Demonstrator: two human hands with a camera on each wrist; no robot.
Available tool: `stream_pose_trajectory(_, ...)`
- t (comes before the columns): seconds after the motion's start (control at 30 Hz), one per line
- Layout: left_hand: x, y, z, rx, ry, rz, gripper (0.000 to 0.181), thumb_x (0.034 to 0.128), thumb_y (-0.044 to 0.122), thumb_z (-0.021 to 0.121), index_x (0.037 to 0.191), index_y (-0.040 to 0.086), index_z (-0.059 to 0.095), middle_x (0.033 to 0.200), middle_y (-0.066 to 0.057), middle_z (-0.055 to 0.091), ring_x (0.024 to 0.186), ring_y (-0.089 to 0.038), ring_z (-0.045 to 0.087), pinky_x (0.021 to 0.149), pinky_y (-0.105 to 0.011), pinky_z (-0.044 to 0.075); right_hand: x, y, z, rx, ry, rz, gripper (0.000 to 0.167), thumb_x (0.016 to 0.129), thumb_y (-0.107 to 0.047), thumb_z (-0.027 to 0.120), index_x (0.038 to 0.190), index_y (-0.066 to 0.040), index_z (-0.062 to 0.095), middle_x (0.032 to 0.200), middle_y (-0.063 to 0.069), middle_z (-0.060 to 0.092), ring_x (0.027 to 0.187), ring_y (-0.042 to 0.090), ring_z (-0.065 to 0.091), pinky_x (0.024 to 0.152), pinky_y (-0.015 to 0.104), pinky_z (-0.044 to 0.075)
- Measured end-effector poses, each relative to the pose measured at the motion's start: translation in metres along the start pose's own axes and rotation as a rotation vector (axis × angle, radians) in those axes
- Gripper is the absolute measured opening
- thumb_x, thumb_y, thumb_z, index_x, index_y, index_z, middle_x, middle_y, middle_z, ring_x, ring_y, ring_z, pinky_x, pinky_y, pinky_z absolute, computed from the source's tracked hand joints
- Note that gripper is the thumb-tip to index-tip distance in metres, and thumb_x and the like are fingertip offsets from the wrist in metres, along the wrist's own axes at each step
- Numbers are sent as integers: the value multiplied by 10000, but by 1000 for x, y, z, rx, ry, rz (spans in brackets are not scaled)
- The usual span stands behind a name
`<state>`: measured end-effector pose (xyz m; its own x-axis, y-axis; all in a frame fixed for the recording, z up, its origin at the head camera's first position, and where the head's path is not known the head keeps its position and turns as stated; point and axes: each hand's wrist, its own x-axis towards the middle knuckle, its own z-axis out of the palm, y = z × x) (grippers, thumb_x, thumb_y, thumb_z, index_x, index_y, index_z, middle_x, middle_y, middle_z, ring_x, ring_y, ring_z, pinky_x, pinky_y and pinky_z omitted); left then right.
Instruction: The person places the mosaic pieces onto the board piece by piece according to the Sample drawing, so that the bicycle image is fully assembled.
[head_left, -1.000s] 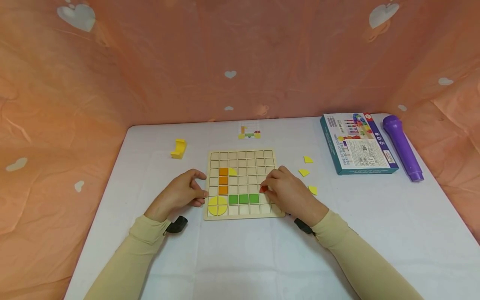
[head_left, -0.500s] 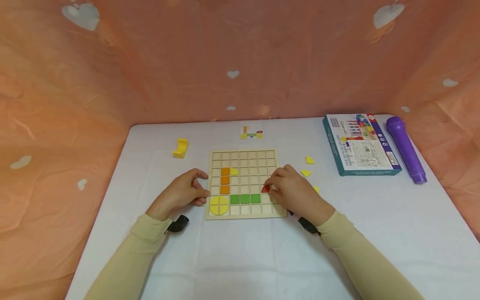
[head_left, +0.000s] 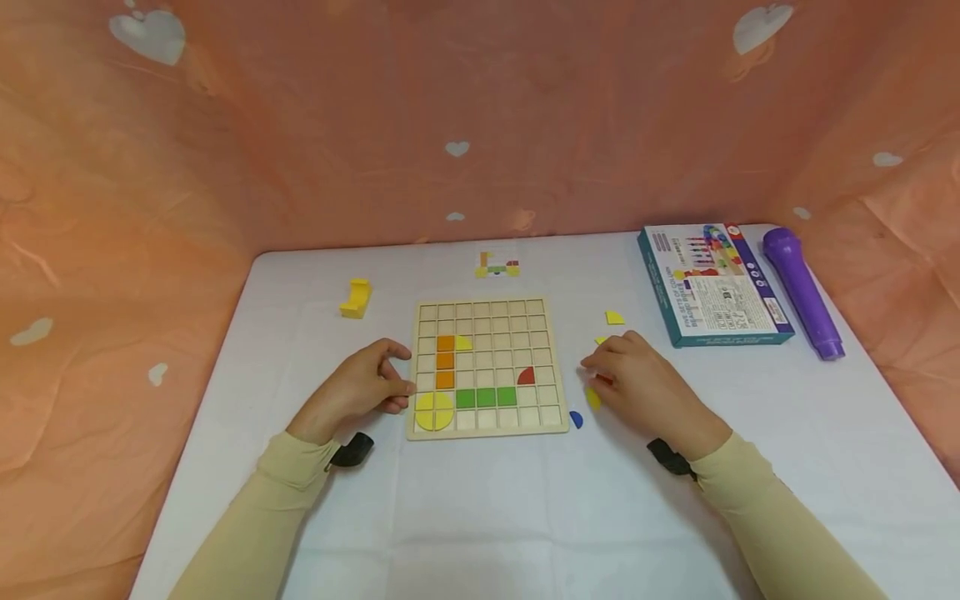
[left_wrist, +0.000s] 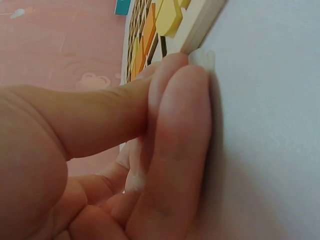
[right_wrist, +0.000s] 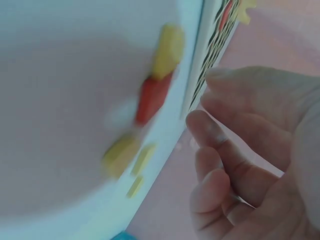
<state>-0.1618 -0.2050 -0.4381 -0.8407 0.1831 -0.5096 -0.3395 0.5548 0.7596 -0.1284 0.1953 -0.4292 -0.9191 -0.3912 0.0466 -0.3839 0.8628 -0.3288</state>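
A wooden grid board [head_left: 487, 427] lies mid-table, bearing orange squares [head_left: 446, 361], green squares [head_left: 486, 397], yellow quarter-circles [head_left: 434, 411] and a red quarter-circle [head_left: 527, 377]. My left hand [head_left: 356, 387] rests at the board's left side, fingertips touching its edge [left_wrist: 200, 25] and not visibly gripping it. Right of the board, my right hand [head_left: 645, 387] hovers with fingers loosely bent, nothing between thumb and fingers. Beneath it in the right wrist view are a loose red piece [right_wrist: 154, 100] and yellow pieces [right_wrist: 168, 52]. A blue half-circle [head_left: 576, 419] lies beside the board's lower right corner.
A small pattern card [head_left: 498, 265] lies behind the board. At back left stands a yellow stepped block [head_left: 356, 298]. A flat printed box [head_left: 716, 287] and a purple microphone-shaped object [head_left: 804, 296] lie at back right. A yellow quarter-circle [head_left: 615, 317] sits between board and box.
My right hand has let go of the red quarter-circle, leaving it on the grid, and has moved right off the board, uncovering the blue half-circle. My left hand stays put.
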Motion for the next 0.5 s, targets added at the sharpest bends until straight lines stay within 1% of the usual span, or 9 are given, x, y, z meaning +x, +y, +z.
stream_pose_trajectory(0.2,1,0,0,8,-1,-3,580,972,67,808,1463,42,501,970,-146,652,741,-170,740,719,-276,671,-14,16,-8,6,-33,84,222,959,-145,824,1174,-92,830,1174,94,762,1087,263,597,931,456,624)
stream_pose_trajectory(0.33,0,-1,0,11,6,-7,586,970,66,809,1468,43,501,980,-146,645,743,-169,743,712,-277,672,-19,21,-8,21,-34,87,215,959,-115,805,1171,-85,827,1193,104,763,1077,265,593,944,471,613)
stream_pose_trajectory(0.5,1,-1,1,5,4,0,591,971,60,807,1474,40,499,984,-146,643,745,-167,747,709,-277,673,-22,19,-5,33,-40,84,222,958,-114,805,1178,-99,823,1182,79,756,1095,257,595,966,479,609)
